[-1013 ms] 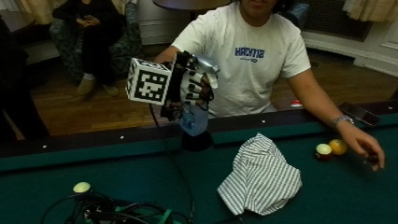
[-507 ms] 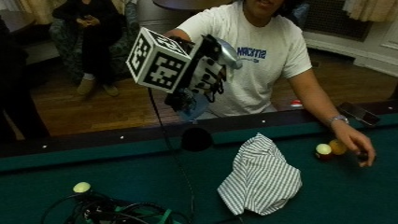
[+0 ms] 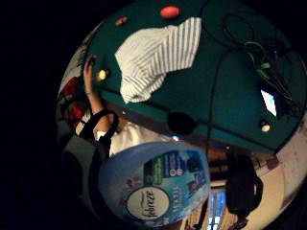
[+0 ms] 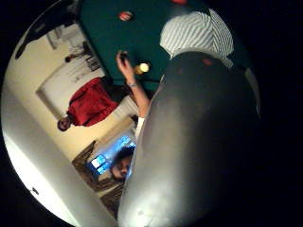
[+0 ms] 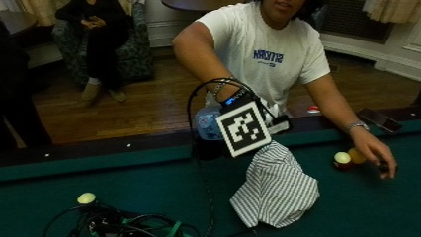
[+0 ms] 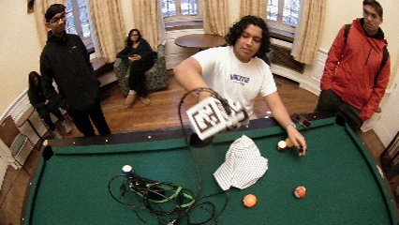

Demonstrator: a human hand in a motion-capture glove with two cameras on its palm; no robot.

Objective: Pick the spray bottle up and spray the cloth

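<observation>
In the outside view my gloved right hand (image 5: pixel 238 100) grips a pale blue spray bottle (image 5: pixel 208 126) in the air over the table's near rail. The hand is mostly hidden, so its fingers hardly show. A white cloth with thin dark stripes (image 5: pixel 276 188) lies crumpled on the green felt just below and in front of the hand. In the little finger side palm view the bottle's Febreze label (image 3: pixel 153 189) sits close to the palm, with the cloth (image 3: pixel 156 52) beyond it. The bottle's body (image 4: pixel 199 142) fills the thumb side palm view, and the cloth (image 4: pixel 199 29) shows past it.
The person's bare left hand (image 5: pixel 379 159) rests on the felt by a white-and-yellow ball (image 5: pixel 342 158) and an orange ball (image 5: pixel 357 155). A side pocket (image 5: pixel 209 149) lies under the bottle. A pale ball (image 5: pixel 86 198) and tangled cables (image 5: pixel 121 224) lie at the front left.
The hand with the bottle rose, then came down and to the right, and now hangs just above the cloth's near edge. The cloth and the balls have not moved.
</observation>
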